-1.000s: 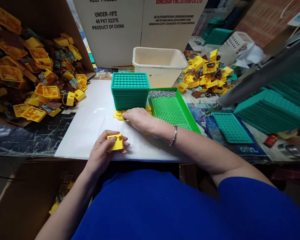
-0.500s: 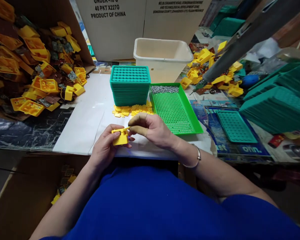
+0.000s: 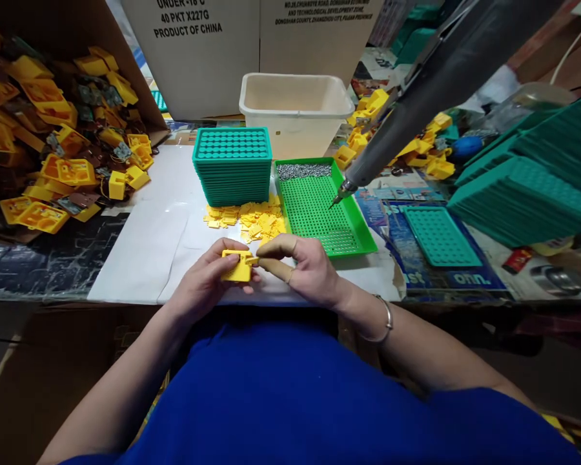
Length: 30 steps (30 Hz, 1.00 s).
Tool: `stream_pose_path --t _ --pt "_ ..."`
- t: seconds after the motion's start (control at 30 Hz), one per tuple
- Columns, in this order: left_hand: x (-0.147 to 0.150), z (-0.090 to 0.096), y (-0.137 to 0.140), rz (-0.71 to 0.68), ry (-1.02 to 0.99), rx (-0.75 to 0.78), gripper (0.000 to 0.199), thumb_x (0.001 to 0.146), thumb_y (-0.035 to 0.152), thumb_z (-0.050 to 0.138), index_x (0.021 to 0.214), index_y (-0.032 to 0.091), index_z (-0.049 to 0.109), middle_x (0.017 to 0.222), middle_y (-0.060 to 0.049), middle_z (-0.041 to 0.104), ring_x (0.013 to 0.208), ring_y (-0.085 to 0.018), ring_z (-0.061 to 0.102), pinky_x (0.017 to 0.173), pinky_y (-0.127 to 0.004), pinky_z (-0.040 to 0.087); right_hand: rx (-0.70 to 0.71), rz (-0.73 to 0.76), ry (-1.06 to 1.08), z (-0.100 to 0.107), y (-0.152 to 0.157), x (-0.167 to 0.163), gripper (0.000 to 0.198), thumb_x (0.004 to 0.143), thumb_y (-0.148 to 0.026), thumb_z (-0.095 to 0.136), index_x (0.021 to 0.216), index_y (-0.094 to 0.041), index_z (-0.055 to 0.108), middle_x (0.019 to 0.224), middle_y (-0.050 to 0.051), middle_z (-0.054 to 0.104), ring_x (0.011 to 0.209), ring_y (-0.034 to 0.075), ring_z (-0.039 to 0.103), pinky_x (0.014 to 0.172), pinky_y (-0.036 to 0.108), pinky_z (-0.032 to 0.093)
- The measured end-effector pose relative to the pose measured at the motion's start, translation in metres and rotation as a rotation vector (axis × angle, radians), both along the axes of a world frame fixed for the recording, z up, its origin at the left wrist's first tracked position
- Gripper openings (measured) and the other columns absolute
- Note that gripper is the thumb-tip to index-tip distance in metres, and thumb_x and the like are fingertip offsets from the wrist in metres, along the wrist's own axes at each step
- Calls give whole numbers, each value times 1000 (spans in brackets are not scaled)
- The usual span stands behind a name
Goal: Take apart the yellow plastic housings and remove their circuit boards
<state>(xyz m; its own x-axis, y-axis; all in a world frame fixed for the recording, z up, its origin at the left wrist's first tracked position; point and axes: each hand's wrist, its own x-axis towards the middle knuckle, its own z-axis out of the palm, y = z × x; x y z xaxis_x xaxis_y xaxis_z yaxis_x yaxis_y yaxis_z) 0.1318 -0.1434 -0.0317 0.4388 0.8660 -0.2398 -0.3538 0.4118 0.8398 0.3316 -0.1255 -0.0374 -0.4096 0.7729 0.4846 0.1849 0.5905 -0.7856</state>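
My left hand (image 3: pixel 206 273) is closed around a yellow plastic housing (image 3: pixel 237 272), thumb along its top edge. My right hand (image 3: pixel 304 266), with tan covers on the thumb and forefinger, pinches a small yellow plastic piece (image 3: pixel 252 261) against the housing's right side. Just beyond my hands lies a pile of small flat yellow pieces (image 3: pixel 261 221). Behind that pile rises a stack of teal trays (image 3: pixel 233 169). To its right sits a bright green perforated tray (image 3: pixel 314 201) with silvery screws (image 3: pixel 304 170) heaped at its far end.
A powered screwdriver (image 3: pixel 368 160) hangs over the green tray, tip downward. A cream bin (image 3: pixel 295 126) stands behind. At left, a cardboard box spills yellow housings (image 3: pixel 72 171); more housings (image 3: pixel 438 169) lie at right. A single teal tray (image 3: pixel 443 237) and teal stacks (image 3: pixel 527 200) are farther right.
The small yellow piece has come down to the housing's right side with my right hand. The screwdriver now hangs over the green tray, farther left than before. The whole view has shifted slightly.
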Motion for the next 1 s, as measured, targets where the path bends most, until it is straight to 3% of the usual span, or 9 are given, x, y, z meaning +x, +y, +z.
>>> stream_pose_path --t 0.07,0.13,0.33,0.47,0.53,0.63,0.8,0.9,1.0 --pt "6 -3 -4 28 54 59 20 87 26 65 105 21 59 91 -2 70 79 -18 68 71 -29 56 -325 -17 112 2 -4 -4 16 85 -31 66 93 -17 65 80 1 70 70 11 65 67 25 54" --pt "12 -5 -9 37 140 135 26 87 27 65 112 24 57 96 -1 67 83 -16 65 77 -28 53 -453 -14 132 4 -6 -8 13 82 -29 67 88 -18 64 77 0 69 68 11 64 66 25 54" --pt "16 -6 -19 103 432 425 25 90 25 61 115 23 54 111 -4 59 107 -20 55 95 -30 42 -331 -87 -28 10 -9 -13 7 81 -18 65 76 -18 60 74 -2 66 67 9 60 66 23 47" --pt "15 -2 -22 90 487 514 21 92 21 57 113 23 55 108 -5 58 103 -20 55 92 -30 43 -333 -137 -189 18 -6 -8 18 80 -22 70 93 -18 58 69 -5 61 63 9 57 63 23 41" --pt "13 0 -23 57 489 553 22 91 20 58 113 23 57 107 -5 58 101 -20 55 91 -30 43 -376 -78 -298 25 -3 -4 26 80 -23 72 102 -18 59 65 -7 58 59 9 53 61 22 37" --pt "9 0 -23 10 476 586 24 89 17 59 112 24 58 105 -4 59 98 -20 55 89 -30 44 -381 42 -411 31 1 -3 18 80 -23 73 93 -16 63 60 -8 53 56 7 47 58 22 32" --pt "6 -2 -21 -32 430 584 24 89 19 61 112 24 59 104 -4 59 99 -19 57 89 -30 46 -245 -48 -496 29 -8 -7 18 84 -33 71 89 -16 65 58 -6 54 53 8 45 56 23 31" --pt "11 -1 -18 -100 314 406 21 90 24 62 112 24 59 104 -4 63 93 -18 61 84 -30 50 71 -105 -447 34 -18 15 22 83 -35 72 99 -21 68 72 1 66 65 15 59 61 28 41" --pt "21 0 -12 -73 184 179 18 89 29 65 104 23 57 103 -4 66 90 -19 67 77 -32 55 575 -677 -83 53 -11 62 43 79 -29 76 120 -33 65 116 5 67 116 24 59 86 38 47"
